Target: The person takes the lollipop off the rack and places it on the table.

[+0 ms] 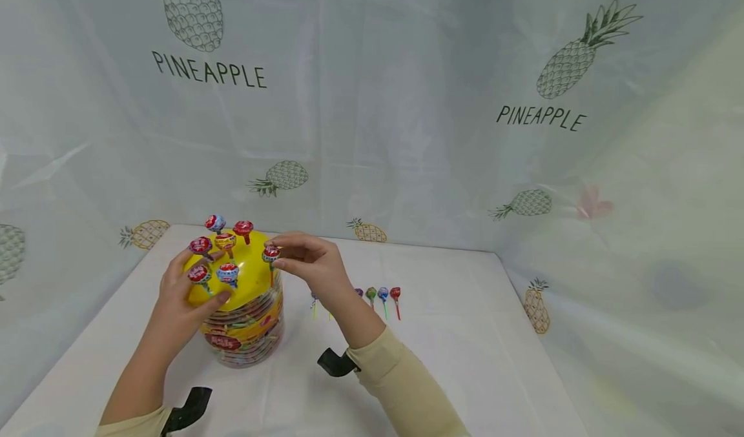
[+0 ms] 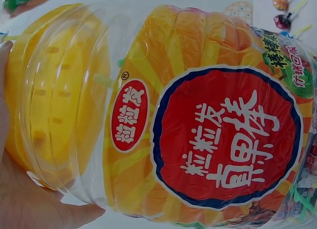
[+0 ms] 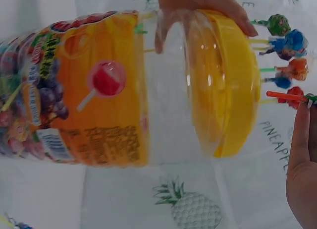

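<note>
A clear plastic lollipop jar [image 1: 241, 340] with a yellow lid [image 1: 254, 270] stands upright on the table. Several wrapped lollipops [image 1: 228, 273] stick up from the lid, their sticks passing down through it. The left hand [image 1: 181, 304] grips the lid from the left, thumb at the front and fingers behind. Over the lid's right edge, the right hand [image 1: 316, 268] pinches a lollipop [image 1: 270, 254] by its wrapped head. Its orange-red stick [image 3: 285, 95] points at the lid and is apart from it in the right wrist view. More lollipops fill the lower jar.
A row of loose lollipops [image 1: 383, 294] lies on the white table [image 1: 453, 334] right of the jar, partly hidden by the right forearm. A pineapple-print curtain [image 1: 395, 101] hangs behind and beside the table. Black wrist mounts [image 1: 338, 363] jut from both sleeves.
</note>
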### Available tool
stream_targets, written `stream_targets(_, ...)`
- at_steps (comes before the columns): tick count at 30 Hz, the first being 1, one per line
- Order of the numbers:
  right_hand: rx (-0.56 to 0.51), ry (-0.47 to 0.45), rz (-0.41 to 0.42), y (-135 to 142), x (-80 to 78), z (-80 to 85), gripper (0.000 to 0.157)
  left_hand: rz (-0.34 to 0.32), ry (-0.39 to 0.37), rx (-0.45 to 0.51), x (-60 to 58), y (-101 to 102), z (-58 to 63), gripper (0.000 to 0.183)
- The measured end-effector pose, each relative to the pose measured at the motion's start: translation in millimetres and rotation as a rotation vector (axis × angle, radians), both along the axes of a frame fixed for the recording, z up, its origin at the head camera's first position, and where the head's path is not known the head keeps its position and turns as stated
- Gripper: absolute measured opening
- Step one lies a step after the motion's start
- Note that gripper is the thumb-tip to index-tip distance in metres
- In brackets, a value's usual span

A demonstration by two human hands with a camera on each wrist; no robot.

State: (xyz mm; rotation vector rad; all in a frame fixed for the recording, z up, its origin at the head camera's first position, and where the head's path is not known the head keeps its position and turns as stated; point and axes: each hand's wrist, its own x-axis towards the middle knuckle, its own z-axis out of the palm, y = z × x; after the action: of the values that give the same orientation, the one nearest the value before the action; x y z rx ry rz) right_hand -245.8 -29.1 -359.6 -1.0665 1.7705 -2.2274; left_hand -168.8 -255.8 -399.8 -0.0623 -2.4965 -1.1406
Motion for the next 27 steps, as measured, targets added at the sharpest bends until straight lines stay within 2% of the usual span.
stream_targets(6, 0.051, -0.073, -0.057, 13.3, -3.3, -21.4, 0.026, 0.004, -0.003, 0.012, 1.3, -0.9, -0.8, 0.06)
stream_targets(10, 0.093, -0.123, -0.095, 19.0, -6.7, -45.5, 0.026, 0.009, 0.001, 0.004, 1.9, -2.0, -1.3, 0.059)
stream_targets(18, 0.106, -0.228, -0.118, 27.0, -9.6, -92.9, 0.025, 0.014, -0.007, 0.012, 1.1, -1.9, -3.0, 0.061)
stream_targets(27, 0.112, -0.413, -0.152, 31.4, -15.7, -137.2, 0.026, -0.002, 0.012, 0.022, -1.1, -0.8, -3.5, 0.06)
